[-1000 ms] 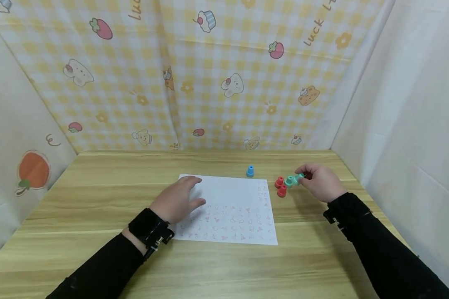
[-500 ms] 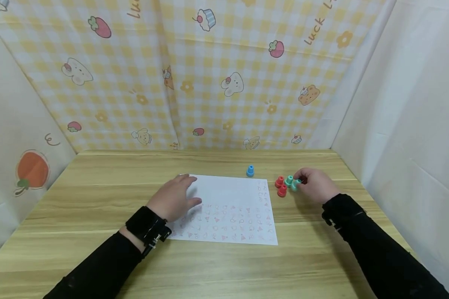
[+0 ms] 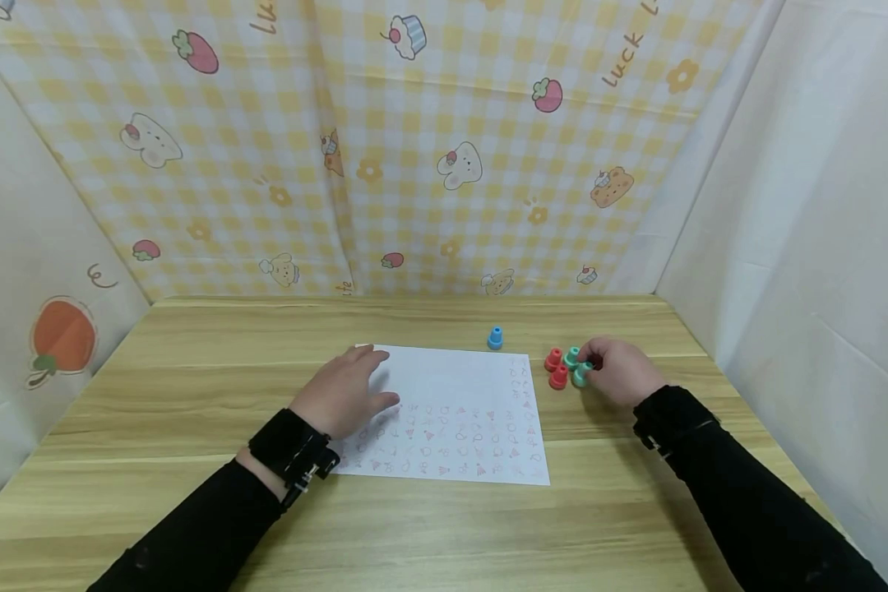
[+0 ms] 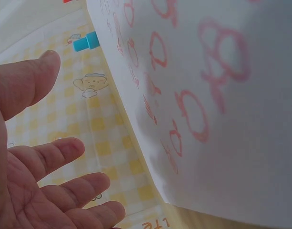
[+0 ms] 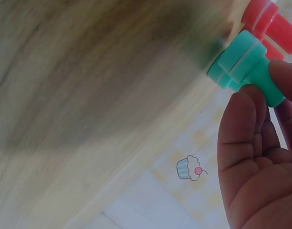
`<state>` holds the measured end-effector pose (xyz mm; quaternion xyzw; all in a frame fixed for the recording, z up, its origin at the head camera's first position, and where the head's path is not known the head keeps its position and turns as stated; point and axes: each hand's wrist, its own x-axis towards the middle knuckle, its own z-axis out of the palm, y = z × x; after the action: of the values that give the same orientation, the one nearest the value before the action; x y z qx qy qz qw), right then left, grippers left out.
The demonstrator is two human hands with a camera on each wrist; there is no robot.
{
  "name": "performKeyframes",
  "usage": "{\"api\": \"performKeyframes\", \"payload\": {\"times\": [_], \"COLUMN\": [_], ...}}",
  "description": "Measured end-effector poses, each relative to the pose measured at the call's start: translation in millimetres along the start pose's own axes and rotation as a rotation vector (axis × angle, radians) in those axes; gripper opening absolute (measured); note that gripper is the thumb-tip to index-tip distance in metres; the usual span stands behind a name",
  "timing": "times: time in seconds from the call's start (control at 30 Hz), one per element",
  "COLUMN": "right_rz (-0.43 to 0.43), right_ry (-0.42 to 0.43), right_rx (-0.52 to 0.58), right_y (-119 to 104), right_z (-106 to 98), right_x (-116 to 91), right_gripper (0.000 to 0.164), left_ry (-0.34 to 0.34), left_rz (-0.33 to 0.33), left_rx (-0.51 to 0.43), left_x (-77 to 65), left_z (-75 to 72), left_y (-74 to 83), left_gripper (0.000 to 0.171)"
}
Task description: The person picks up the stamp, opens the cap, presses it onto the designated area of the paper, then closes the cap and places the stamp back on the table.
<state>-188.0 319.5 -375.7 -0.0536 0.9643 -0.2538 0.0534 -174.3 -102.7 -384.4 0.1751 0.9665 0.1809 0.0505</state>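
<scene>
My right hand (image 3: 622, 372) pinches a green toy stamp (image 5: 243, 57) by its narrow handle. The stamp's wide end is down at the tabletop, right of the paper. Close behind it stands a second green stamp (image 3: 571, 356). Two red stamps (image 3: 553, 358) stand just to the left. My left hand (image 3: 336, 395) hovers over the left part of a white sheet of paper (image 3: 444, 374), fingers spread and holding nothing. Rows of small red printed marks cover the sheet's lower part and right edge. A blue stamp (image 3: 495, 338) stands upright just beyond the sheet's far edge.
The wooden table (image 3: 444, 534) meets a yellow checked cloth (image 3: 444, 222) at its back edge. A white cloth (image 3: 807, 271) hangs at the right and another printed one (image 3: 15, 247) at the left.
My right hand has brought the green stamp from tilted to standing beside the other stamps, shifting slightly left and nearer me. My left hand has drawn back slightly left.
</scene>
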Motion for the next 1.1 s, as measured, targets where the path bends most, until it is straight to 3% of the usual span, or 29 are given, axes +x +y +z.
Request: {"api": "performKeyframes", "payload": {"times": [0.73,1.1], "right_rz": [0.02,0.015], "right_ry": [-0.015,-0.007], "right_rx": [-0.038,-0.035], "right_y": [-2.0,-5.5], "right_z": [6.3,-2.9], "right_x": [1.7,-3.2], "right_gripper": [0.008,0.019], "left_ry": [-0.004,-0.008], "left_rz": [0.016,0.014], "left_rx": [0.018,0.009], "left_x": [0.9,0.1], "left_z": [1.1,2.3], "left_y": [0.3,-0.5], "left_gripper": [0.068,0.069]}}
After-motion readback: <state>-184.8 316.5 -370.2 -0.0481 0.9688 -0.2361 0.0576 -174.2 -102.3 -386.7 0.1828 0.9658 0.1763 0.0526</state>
